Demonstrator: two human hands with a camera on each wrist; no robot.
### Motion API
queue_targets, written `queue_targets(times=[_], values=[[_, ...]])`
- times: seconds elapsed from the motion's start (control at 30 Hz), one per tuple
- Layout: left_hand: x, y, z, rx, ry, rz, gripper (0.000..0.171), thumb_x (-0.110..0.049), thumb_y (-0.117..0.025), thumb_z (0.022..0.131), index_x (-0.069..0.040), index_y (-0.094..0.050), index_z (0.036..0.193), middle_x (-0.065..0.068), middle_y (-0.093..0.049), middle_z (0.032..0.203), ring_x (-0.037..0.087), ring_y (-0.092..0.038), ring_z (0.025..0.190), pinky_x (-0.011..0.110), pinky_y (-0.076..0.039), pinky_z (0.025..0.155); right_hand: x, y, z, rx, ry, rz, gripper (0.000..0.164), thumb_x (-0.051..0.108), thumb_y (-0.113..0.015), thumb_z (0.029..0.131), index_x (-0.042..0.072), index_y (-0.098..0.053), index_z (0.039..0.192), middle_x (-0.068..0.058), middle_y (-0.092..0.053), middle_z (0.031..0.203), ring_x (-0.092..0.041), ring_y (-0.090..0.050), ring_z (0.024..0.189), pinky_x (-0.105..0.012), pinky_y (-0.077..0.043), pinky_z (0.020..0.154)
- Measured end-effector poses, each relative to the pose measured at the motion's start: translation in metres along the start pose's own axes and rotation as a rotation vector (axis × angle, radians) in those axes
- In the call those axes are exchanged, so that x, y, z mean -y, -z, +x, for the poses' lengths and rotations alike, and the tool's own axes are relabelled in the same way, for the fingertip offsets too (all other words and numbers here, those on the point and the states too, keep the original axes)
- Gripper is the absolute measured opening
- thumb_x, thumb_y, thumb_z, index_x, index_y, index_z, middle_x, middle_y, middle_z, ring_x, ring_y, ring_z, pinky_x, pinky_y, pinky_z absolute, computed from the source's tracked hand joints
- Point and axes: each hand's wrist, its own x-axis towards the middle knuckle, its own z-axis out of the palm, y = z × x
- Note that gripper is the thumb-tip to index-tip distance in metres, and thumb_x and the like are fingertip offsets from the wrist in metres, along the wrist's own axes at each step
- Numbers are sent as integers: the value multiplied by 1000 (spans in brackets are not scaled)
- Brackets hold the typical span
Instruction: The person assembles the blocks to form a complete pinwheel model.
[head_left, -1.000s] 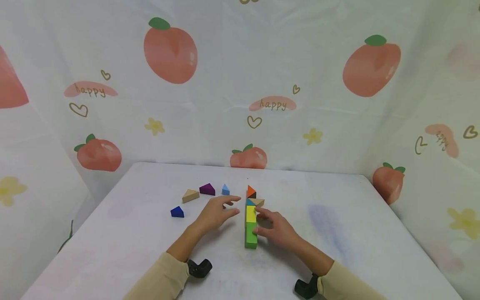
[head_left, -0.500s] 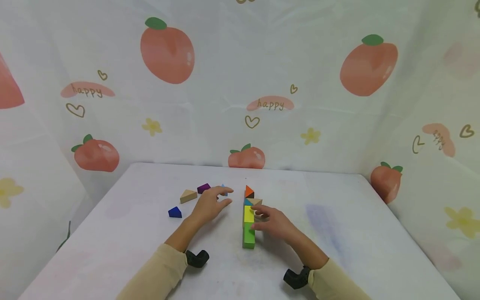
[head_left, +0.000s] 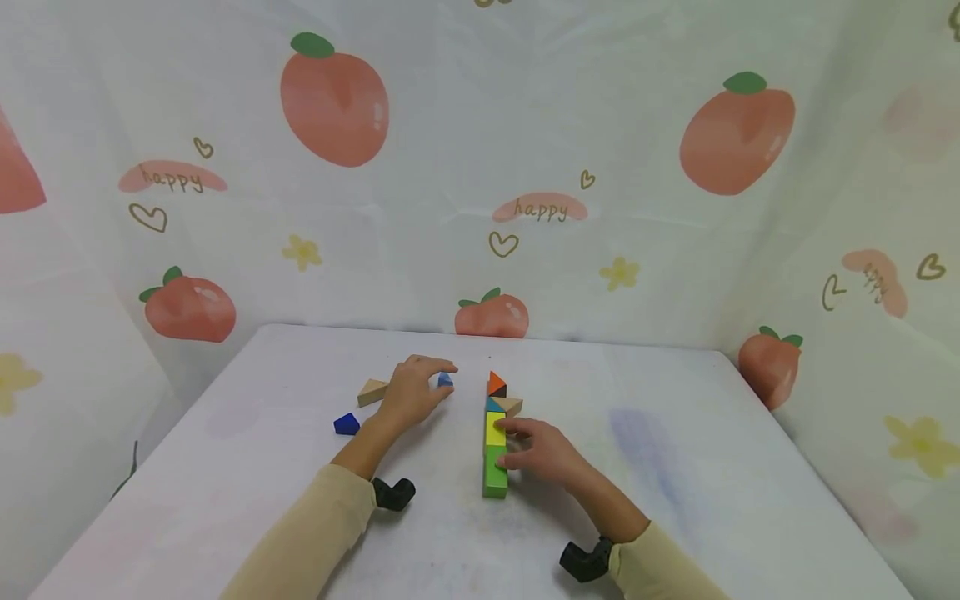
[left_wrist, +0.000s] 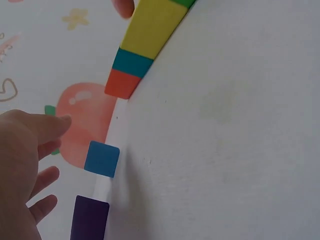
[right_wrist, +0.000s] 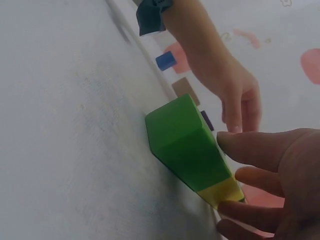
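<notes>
My left hand [head_left: 410, 396] reaches over the far part of the table, thumb and forefinger spread on either side of a small light blue triangular block [head_left: 445, 381]. In the left wrist view a gap shows between those fingers and the blue block [left_wrist: 102, 159]. A dark purple block [left_wrist: 90, 218] stands beside it, hidden behind the hand in the head view. My right hand [head_left: 547, 452] rests loosely at a row of blocks, fingertips at the yellow block [head_left: 495, 429] and the green block [head_left: 495, 473]. Beyond these come a teal block [head_left: 492, 405] and an orange triangle [head_left: 496, 383].
A plain wooden triangle [head_left: 512, 406] sits against the row's right side. Left of my left hand lie another wooden triangle [head_left: 371, 392] and a dark blue block [head_left: 346, 424]. A patterned cloth [head_left: 420, 275] hangs behind the white table [head_left: 645, 517].
My left hand has moved away from the row, leftward and farther back, to the light blue block, covering the purple one. The right hand has stayed beside the yellow and green blocks.
</notes>
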Motion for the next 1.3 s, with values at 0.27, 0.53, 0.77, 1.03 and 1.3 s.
queue_targets(times=[0.27,0.53,0.77,1.03,1.3], values=[[7,-2,10,89,39,110,31,-25,-74,88,-19,-71,119,0,-66,123,26,-52,119,48,-40,100,-2,1,1,-1,33,-21,55,27,-80,81,18,-62,132,-6,-57,133,-28,-51,119,-51,-42,100],[15,-2,17,179,57,221,35,-21,-72,89,-20,-68,123,0,-63,129,27,-49,124,49,-37,104,-3,-1,0,1,32,-9,55,28,-81,81,18,-62,132,-8,-57,133,-29,-50,120,-52,-41,101],[20,-4,21,219,-45,308,41,-17,-74,87,-19,-66,127,-2,-54,141,28,-49,125,49,-40,101,-5,1,0,-3,25,-18,55,29,-80,81,18,-61,132,-6,-58,131,-27,-52,118,-51,-42,100],[24,-1,22,245,-32,296,32,-18,-73,88,-20,-70,120,-2,-66,123,26,-53,116,46,-41,100,-6,0,0,2,32,12,55,28,-80,81,18,-61,132,-6,-58,131,-27,-51,119,-52,-41,102],[29,0,23,196,-80,308,29,-25,-76,85,-18,-74,113,0,-71,107,22,-56,97,40,-45,87,-7,0,0,-8,55,16,56,29,-81,80,18,-62,132,-6,-57,133,-28,-50,122,-53,-40,102]])
